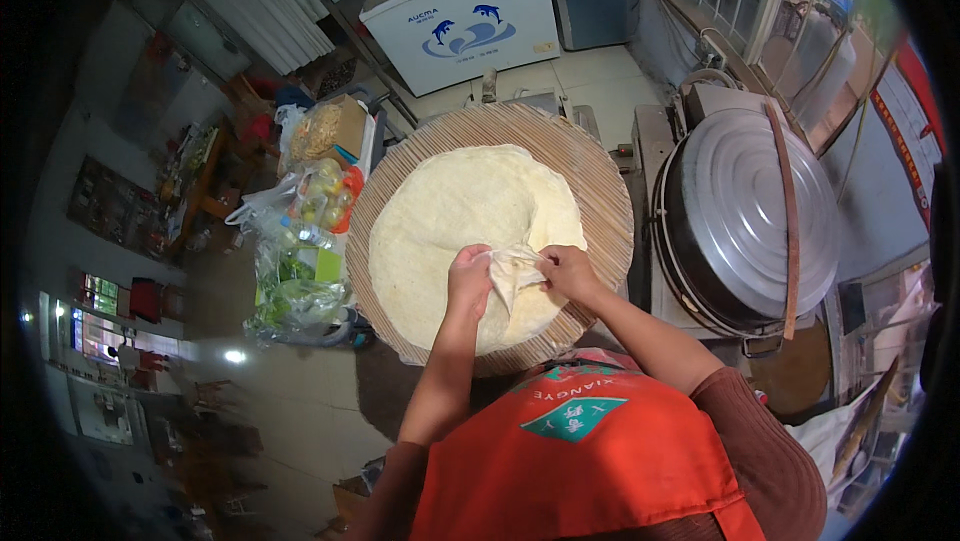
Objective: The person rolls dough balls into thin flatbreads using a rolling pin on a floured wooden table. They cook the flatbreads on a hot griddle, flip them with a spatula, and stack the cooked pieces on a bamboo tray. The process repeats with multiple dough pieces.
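Large thin round flatbreads (450,203) lie overlapping on a round mat of reed stalks (600,188) before me. Near their front edge, my left hand (470,278) grips one side of a bunched, folded piece of flatbread (516,271). My right hand (568,271) pinches the other side of that piece between thumb and fingers. A pointed flap of it hangs down between both hands, over the flatbread below. The fingertips on the far side of the fold are partly hidden.
To the right stands a large round pan with a metal lid (757,203) and a wooden strip (787,233) across it. Plastic bags of green vegetables (296,271) and round fruit (326,192) sit at the left. A white chest freezer (465,23) stands beyond the mat.
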Tool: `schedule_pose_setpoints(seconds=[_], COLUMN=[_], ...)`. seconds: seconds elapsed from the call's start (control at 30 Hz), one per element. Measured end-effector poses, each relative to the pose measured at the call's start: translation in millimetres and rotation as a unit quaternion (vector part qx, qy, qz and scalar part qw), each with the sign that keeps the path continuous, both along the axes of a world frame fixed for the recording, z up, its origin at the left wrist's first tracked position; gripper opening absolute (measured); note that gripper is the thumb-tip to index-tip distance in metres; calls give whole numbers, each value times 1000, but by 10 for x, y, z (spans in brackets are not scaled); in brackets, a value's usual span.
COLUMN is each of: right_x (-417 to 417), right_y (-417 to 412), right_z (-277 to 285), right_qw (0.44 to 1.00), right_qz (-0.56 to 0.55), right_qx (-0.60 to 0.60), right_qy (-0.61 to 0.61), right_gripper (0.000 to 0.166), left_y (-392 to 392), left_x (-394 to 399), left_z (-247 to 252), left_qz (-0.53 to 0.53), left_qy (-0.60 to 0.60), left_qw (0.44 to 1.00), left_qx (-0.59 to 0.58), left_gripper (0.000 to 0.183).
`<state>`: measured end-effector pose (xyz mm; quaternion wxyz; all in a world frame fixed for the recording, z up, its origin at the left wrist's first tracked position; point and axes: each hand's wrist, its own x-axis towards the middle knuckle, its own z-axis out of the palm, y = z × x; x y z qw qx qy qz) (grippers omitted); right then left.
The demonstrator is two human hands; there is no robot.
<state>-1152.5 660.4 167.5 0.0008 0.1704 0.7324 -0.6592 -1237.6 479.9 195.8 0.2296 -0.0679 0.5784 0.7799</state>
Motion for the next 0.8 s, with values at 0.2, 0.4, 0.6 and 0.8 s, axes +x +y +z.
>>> schedule_pose_setpoints(seconds=[0.2, 0.4, 0.6, 0.8], right_x=[-161, -199, -73, -96], right_y=[-74, -258, 50, 672], right_z=[-151, 344, 207, -284], right_qw=[979, 962, 948, 938], right_qz=[7, 59, 51, 10], right_qx=[171, 259, 316, 330], right_qy=[114, 58, 6, 101], right_gripper=[27, 22, 21, 20], left_y=[7, 37, -452, -1297], left_x=[-56, -55, -508, -994], left_z=[-144, 263, 664, 633], left_qz=[9, -197, 13, 229], left_qy=[102, 285, 382, 281], left_qw=[988, 878, 827, 888], left_qx=[-118, -330, -413, -282], left_gripper=[18, 19, 11, 16])
